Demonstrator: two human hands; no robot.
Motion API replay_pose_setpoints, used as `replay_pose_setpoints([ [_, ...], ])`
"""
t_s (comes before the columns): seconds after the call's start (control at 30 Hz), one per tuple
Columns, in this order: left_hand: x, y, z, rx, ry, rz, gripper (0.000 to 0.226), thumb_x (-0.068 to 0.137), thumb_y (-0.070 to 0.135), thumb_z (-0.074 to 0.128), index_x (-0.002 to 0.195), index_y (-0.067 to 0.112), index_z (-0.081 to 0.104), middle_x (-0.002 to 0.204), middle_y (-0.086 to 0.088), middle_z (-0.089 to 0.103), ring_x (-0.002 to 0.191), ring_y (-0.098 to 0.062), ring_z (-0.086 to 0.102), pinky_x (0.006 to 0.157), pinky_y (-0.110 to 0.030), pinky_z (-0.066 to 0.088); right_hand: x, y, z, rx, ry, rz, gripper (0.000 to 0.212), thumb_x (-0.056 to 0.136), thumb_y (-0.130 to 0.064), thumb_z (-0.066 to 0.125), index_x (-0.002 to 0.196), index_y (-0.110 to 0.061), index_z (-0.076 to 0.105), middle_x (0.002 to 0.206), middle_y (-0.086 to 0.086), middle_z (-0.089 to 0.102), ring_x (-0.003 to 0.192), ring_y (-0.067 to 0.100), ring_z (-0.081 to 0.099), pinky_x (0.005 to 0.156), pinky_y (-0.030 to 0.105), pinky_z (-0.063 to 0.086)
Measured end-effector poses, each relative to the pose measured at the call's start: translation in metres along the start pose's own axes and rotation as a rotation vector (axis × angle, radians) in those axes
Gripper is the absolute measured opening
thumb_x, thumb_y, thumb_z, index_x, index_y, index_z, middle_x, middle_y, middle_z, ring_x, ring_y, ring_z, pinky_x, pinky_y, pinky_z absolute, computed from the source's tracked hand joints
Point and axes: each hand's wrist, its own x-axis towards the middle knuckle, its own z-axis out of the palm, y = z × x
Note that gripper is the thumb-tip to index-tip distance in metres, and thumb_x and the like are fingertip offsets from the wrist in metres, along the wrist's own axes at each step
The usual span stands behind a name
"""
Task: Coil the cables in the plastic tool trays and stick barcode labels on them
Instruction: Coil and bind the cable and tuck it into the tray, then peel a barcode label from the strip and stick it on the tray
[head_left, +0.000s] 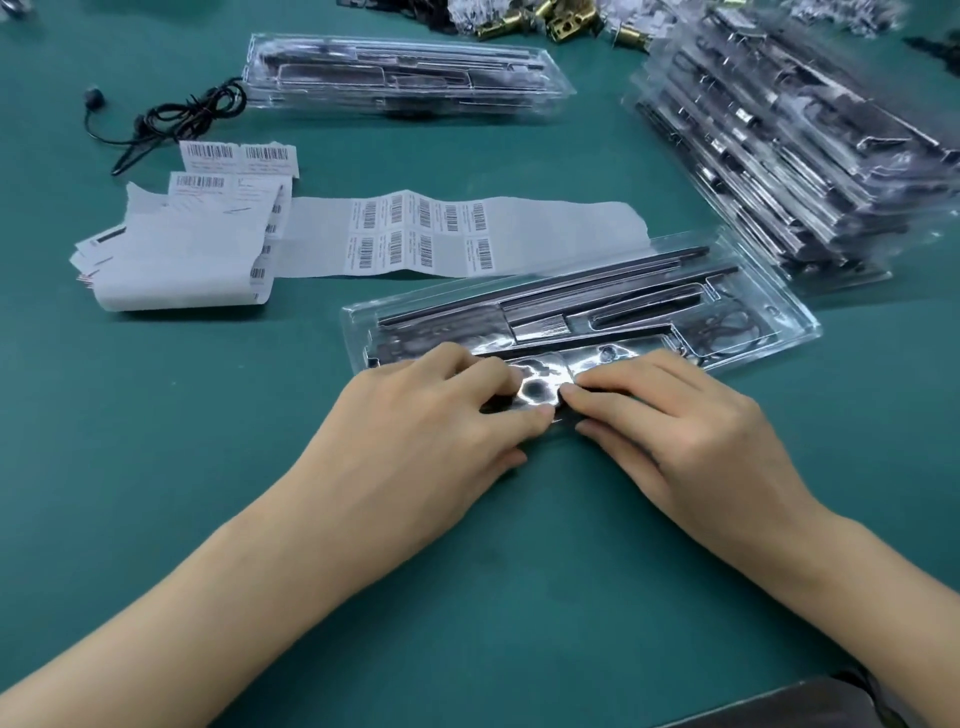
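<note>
The green tabletop (156, 467) carries a stack of trays (805, 156) far right and a label strip (415, 234) in the middle. The tray (597, 306) lies near centre, with a coiled cable (724, 327) at its right end. The left hand (441, 415) and right hand (670, 415) each close their grip on its near edge. The thin, glossy plastic probably flexes and slips, so it is best held by the rim.

Teal-green matte table surface (156, 415) under even light
</note>
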Motion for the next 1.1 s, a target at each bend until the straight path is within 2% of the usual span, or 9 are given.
replay_pose_setpoints([
  [0.13, 0.0, -0.006, -0.001, -0.1, -0.016, -0.03, 0.028, 0.089, 0.042, 0.074, 0.117, 0.04, 0.074, 0.116, 0.013, 0.071, 0.094, -0.019, 0.068, 0.062, -0.029, 0.048, 0.002, 0.002, 0.001, 0.03, -0.013, 0.0, 0.02, 0.099, -0.014, 0.066, 0.113, -0.003, 0.074, 0.107, 0.005, 0.069, 0.096, 0.025, 0.062, 0.086, 0.036, 0.054],
  [0.33, 0.008, -0.051, -0.018, -0.558, 0.104, -0.268, 0.027, 0.095, 0.051, 0.063, 0.111, 0.034, 0.076, 0.114, 0.019, 0.068, 0.111, -0.004, 0.062, 0.095, -0.034, 0.052, 0.001, 0.0, 0.0, 0.101, -0.01, 0.056, 0.023, 0.094, -0.025, 0.071, 0.111, -0.01, 0.076, 0.106, 0.0, 0.066, 0.095, 0.021, 0.062, 0.079, 0.039, 0.054],
  [0.47, 0.003, -0.148, -0.034, -0.243, 0.243, -0.645, 0.026, 0.101, 0.029, 0.059, 0.124, 0.024, 0.07, 0.13, -0.001, 0.065, 0.126, -0.025, 0.053, 0.109, -0.041, 0.04, 0.007, -0.004, -0.001, 0.119, 0.025, 0.075, 0.02, 0.096, -0.029, 0.069, 0.106, -0.014, 0.077, 0.105, -0.002, 0.064, 0.093, 0.02, 0.061, 0.081, 0.037, 0.051],
  [0.57, -0.018, -0.199, -0.037, -0.038, -0.073, -0.883, 0.062, 0.096, 0.057, 0.056, 0.146, 0.022, 0.052, 0.154, -0.006, 0.049, 0.143, -0.034, 0.036, 0.116, -0.053, 0.031, 0.022, -0.007, -0.003, 0.18, 0.063, 0.112, 0.019, 0.095, -0.026, 0.069, 0.108, -0.014, 0.077, 0.105, -0.003, 0.063, 0.098, 0.019, 0.061, 0.085, 0.037, 0.051],
  [0.67, -0.035, -0.205, -0.029, -0.034, -0.233, -0.826, 0.101, 0.08, 0.088, 0.047, 0.155, 0.021, 0.04, 0.165, 0.003, 0.032, 0.153, -0.024, 0.023, 0.125, -0.054, 0.016, 0.051, -0.015, -0.001, 0.235, 0.084, 0.131, 0.015, 0.098, -0.023, 0.068, 0.108, -0.014, 0.076, 0.102, -0.003, 0.062, 0.098, 0.017, 0.06, 0.087, 0.033, 0.05],
  [0.8, -0.048, -0.195, -0.016, -0.01, -0.07, -0.706, 0.073, 0.086, 0.082, 0.042, 0.137, 0.033, 0.061, 0.161, 0.009, 0.038, 0.153, -0.017, 0.022, 0.125, -0.054, 0.008, 0.104, -0.031, 0.008, 0.295, 0.039, 0.137, 0.014, 0.096, -0.022, 0.068, 0.106, -0.016, 0.075, 0.1, -0.005, 0.062, 0.098, 0.014, 0.057, 0.089, 0.026, 0.047],
  [0.93, -0.056, -0.196, -0.013, -0.076, 0.133, -0.601, 0.054, 0.094, 0.067, 0.038, 0.097, 0.032, 0.08, 0.138, 0.012, 0.062, 0.138, -0.02, 0.041, 0.115, -0.045, 0.022, 0.169, -0.048, 0.029, 0.35, -0.119, 0.176, 0.016, 0.101, -0.027, 0.062, 0.108, -0.018, 0.074, 0.102, 0.001, 0.063, 0.103, 0.019, 0.056, 0.093, 0.038, 0.045],
  [1.03, -0.058, -0.197, -0.013, -0.076, 0.138, -0.516, 0.043, 0.095, 0.055, 0.048, 0.087, 0.028, 0.08, 0.12, 0.014, 0.071, 0.123, -0.023, 0.055, 0.104, -0.05, 0.037, 0.225, -0.062, 0.055, 0.351, -0.241, 0.145, 0.025, 0.105, -0.029, 0.054, 0.113, -0.017, 0.075, 0.108, 0.002, 0.067, 0.104, 0.019, 0.058, 0.094, 0.037, 0.045],
  [1.1, -0.058, -0.193, -0.011, -0.078, 0.127, -0.494, 0.032, 0.091, 0.051, 0.056, 0.088, 0.029, 0.079, 0.119, 0.013, 0.072, 0.121, -0.021, 0.057, 0.102, -0.05, 0.04, 0.259, -0.071, 0.079, 0.394, -0.313, 0.199, 0.028, 0.105, -0.026, 0.052, 0.098, -0.011, 0.075, 0.094, 0.005, 0.068, 0.088, 0.019, 0.058, 0.08, 0.035, 0.047],
])
